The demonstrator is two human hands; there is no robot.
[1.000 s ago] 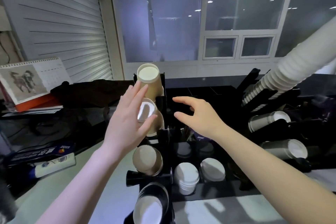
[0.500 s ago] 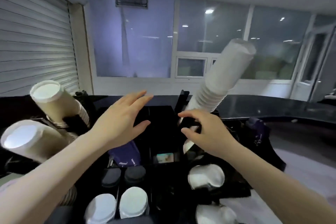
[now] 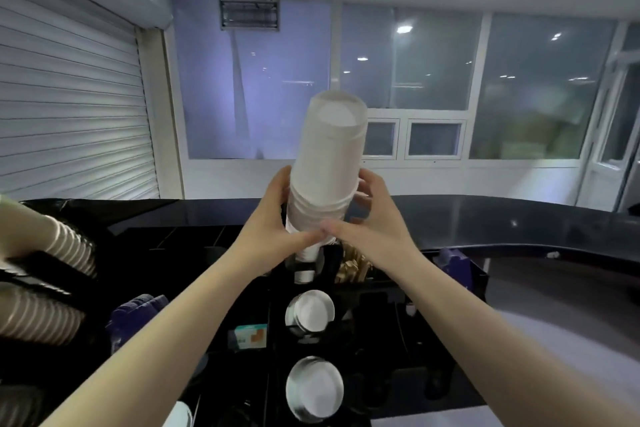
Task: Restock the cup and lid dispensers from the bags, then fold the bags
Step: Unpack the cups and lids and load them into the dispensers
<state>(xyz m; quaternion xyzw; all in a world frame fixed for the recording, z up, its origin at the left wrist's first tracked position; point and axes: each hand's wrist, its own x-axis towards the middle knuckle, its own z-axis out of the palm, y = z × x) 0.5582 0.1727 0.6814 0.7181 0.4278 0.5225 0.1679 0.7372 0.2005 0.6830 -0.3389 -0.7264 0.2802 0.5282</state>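
Left hand (image 3: 268,229): wrapped the stack of white cups (image 3: 327,166) from the left, thumb across its front.
Right hand (image 3: 372,222): gripped the same stack from the right.
Arms: both reached forward, bare.

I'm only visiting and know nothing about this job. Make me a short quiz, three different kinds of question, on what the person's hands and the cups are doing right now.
1. True or false: both the left hand and the right hand grip the tall stack of white cups.
2. Multiple choice: the brown cups lie (A) at the left edge of the view, (B) on the ceiling, (C) in the right hand.
3. Fill in: the stack of white cups rises above the black ______.

Key: 1 true. 2 A. 3 counter.
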